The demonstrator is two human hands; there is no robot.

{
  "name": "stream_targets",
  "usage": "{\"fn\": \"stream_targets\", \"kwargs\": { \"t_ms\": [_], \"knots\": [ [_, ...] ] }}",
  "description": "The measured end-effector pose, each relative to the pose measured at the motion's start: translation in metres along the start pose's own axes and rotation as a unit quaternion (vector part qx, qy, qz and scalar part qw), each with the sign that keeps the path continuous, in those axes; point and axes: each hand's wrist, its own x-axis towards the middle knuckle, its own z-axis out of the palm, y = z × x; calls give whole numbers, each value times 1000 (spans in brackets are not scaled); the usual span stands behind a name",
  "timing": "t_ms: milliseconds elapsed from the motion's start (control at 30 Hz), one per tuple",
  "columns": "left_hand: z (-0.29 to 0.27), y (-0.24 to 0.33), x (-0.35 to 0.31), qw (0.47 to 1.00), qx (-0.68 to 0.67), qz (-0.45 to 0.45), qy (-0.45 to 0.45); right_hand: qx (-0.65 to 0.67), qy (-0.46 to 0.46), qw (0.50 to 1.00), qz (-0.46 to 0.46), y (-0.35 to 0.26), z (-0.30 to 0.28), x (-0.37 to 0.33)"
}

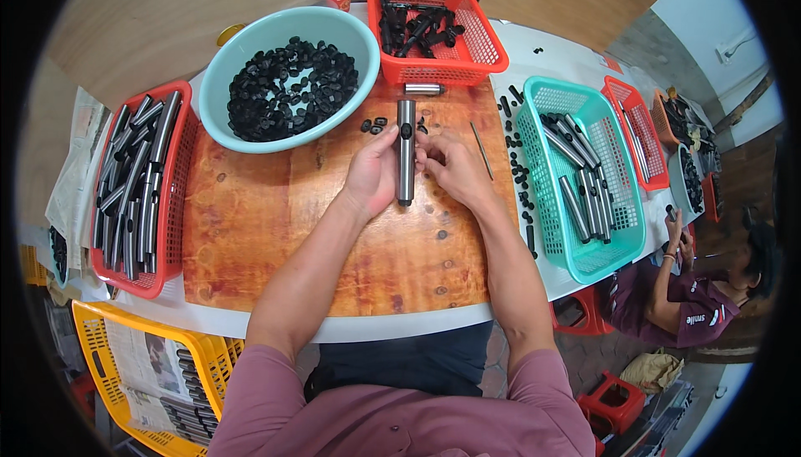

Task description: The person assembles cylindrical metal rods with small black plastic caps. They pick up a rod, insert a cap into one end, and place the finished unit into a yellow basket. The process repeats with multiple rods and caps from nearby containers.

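Note:
Upright in the middle of the view stands a shiny metal tube [406, 169] with black ends and a black oval piece [406, 131] on its upper side. My left hand [373, 172] is closed around the tube from the left. My right hand [455, 165] is at its right side, fingers curled and fingertips at the tube's edge; whether they pinch a small part is hidden. A few black oval pieces [378, 126] lie just beyond my left hand. Past the tube's far end a short metal tube [424, 89] lies crosswise. A thin metal rod [481, 150] rests right of my right hand.
A light-blue basin [219, 115] of black pieces and a red basket [492, 58] of black parts stand behind the wooden board [275, 207]. Tubes fill a red basket [179, 207] at left and a teal basket [576, 267] at right. A co-worker [667, 303] sits far right.

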Motion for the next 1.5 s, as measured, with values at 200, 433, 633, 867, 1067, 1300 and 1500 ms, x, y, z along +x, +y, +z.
{"fn": "stream_targets", "kwargs": {
  "t_ms": [200, 433, 633, 867, 1067, 1300, 1500],
  "knots": [
    [-7, -2, 2, 1000, 23, -2, 6, 92, -65, 993, 21, 10, -9, -3],
    [-8, -2, 3, 999, 34, 12, 16, 67, -57, 994, 61, -10, -20, -4],
    [-7, -2, 3, 998, 58, 9, 18, 16, -58, 997, 44, -2, -21, -4],
    [1, -1, -1, 999, 41, 1, 21, 87, 153, 984, -18, -21, -25, -8],
    [4, -7, -3, 998, 54, -14, 11, 73, 145, 984, -77, -31, -17, -12],
    [7, -7, -5, 996, 87, -20, 0, 41, 155, 981, -113, -29, -17, -11],
    [10, -11, -5, 993, 114, 1, 6, -6, 176, 969, -172, -23, -16, -9]
  ]
}}
